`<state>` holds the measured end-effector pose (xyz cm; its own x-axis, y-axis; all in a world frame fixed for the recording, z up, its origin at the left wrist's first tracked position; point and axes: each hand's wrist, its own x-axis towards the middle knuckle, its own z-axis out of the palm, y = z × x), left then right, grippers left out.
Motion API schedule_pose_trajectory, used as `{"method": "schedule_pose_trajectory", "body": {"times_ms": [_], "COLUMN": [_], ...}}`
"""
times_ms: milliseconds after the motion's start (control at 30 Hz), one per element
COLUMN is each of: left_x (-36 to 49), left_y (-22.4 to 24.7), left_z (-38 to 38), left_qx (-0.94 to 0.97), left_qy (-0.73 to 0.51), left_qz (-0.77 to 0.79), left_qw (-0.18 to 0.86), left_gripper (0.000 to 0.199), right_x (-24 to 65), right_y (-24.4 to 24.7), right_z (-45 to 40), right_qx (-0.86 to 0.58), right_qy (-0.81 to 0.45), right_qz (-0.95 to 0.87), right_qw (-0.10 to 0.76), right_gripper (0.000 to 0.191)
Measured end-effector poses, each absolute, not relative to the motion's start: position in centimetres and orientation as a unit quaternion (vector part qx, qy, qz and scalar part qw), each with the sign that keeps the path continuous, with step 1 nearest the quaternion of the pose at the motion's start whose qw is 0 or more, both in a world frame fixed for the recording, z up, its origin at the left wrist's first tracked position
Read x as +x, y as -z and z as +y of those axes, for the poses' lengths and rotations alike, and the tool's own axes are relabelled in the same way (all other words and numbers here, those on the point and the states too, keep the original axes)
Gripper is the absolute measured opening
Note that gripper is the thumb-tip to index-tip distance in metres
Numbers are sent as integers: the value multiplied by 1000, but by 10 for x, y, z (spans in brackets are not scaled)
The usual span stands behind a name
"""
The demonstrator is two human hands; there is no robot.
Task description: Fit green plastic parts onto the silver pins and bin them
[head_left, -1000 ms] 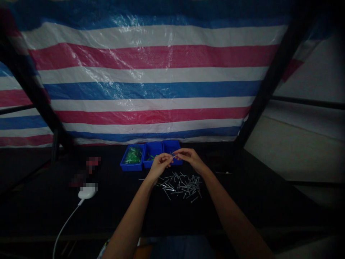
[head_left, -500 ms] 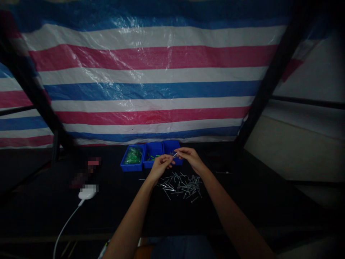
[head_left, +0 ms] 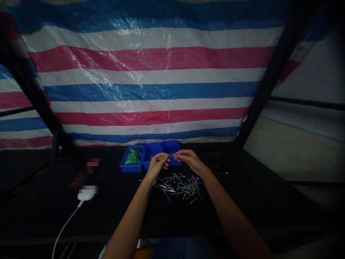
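Left hand (head_left: 157,166) and right hand (head_left: 190,160) pinch one small metal pin (head_left: 171,156) over the third of three blue plastic bins (head_left: 152,151).

Left to right on the black surface (head_left: 242,208): one white corded device (head_left: 86,193), the bins, green pieces (head_left: 132,157) filling the first and showing in the second, and loose metal pins (head_left: 183,187), too many to count, below the hands. A striped tarp (head_left: 151,91) hangs behind.
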<state>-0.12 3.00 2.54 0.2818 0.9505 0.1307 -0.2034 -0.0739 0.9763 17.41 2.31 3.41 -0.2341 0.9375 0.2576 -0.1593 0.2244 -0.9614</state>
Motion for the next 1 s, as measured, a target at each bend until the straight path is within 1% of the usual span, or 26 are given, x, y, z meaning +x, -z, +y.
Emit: {"method": "schedule_pose_trajectory", "body": {"times_ms": [233,400,633,1000], "left_x": [-3,-2,-3,-2], "left_y": [-29,-28,-28,-29], "left_z": [31,30,29,29], "left_qx": [539,565,569,570], "left_qy": [-519,-504,-490,-499], "left_qz": [344,346,342,326], "left_qw": [568,554,564,566], "left_gripper": [36,34,36,34], "right_x": [163,155,151,152], "right_y": [-28,-22,-23,-19], "right_z": [23,23,21,28], "right_qx": [-307,-290,-304,-355], "right_qy": [-571,-592,-592,-550], "right_qz": [-603,-611,-608,-596], "right_qw": [465,438,433,465], "right_gripper": [31,36,37,36]}}
